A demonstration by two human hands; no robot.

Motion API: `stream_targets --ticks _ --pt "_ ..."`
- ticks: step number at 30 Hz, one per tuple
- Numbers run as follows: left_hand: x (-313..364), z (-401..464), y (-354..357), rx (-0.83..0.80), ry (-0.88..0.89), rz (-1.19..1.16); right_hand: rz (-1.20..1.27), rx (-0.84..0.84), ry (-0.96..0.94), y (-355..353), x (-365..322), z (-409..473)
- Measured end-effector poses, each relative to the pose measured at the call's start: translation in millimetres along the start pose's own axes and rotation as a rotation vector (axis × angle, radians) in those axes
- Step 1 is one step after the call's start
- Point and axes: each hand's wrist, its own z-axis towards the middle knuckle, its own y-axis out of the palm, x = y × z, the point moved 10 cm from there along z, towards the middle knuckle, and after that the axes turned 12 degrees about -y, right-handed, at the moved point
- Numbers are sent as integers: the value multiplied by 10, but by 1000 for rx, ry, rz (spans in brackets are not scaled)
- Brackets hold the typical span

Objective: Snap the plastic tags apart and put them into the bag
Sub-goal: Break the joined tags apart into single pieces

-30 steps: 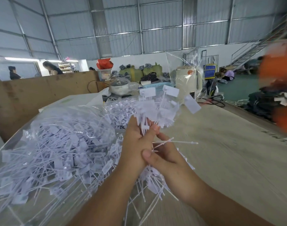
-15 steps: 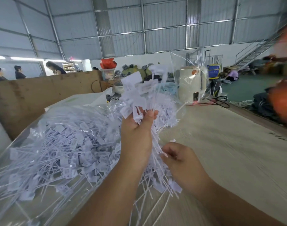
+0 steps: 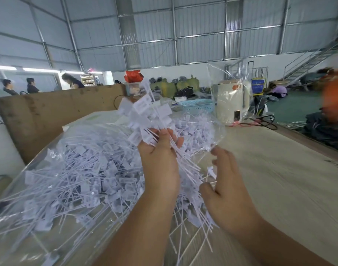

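A worker's left hand (image 3: 160, 160) grips a bunch of white plastic tags (image 3: 145, 116) by their thin stems, the flat label ends fanning upward above the fingers — the bunch is raised over the mouth of a large clear bag (image 3: 58, 169) already heaped with loose tags. The right hand (image 3: 224, 187) hovers just beside the bunch with fingers loosely spread and holding nothing; its fingertips sit near the bag's crinkled rim, though whether they touch the film cannot be told from this view. More loose tags (image 3: 193, 217) lie strewn on the wooden table (image 3: 279, 179) beneath both forearms. The step in hand looks like the deposit — a separated handful about to go in. The next move likely calls for the left hand to carry the bunch over the opening and let go, while the right steadies or widens the soft rim so the long stems do not catch and spill back onto the table.
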Motion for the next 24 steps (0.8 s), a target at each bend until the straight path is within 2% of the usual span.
stream_targets --ticks 5,8,10,17,20,24 --pt "-126 -191 85 -65 23 328 153 56 -250 -20 -359 22" --pt "-123 -208 92 -69 -12 315 129 208 -297 -202 -383 2" --pt "-89 -183 78 -53 -38 237 72 233 -290 -250 -339 -4" --pt "101 -3 -67 11 -19 -64 -67 39 -421 -121 -398 -17" --pt "102 -6 -117 14 20 -36 -127 -52 -407 -51 -398 -15" --pt "148 -58 -68 -7 110 142 -264 -240 -306 86 -296 -47"
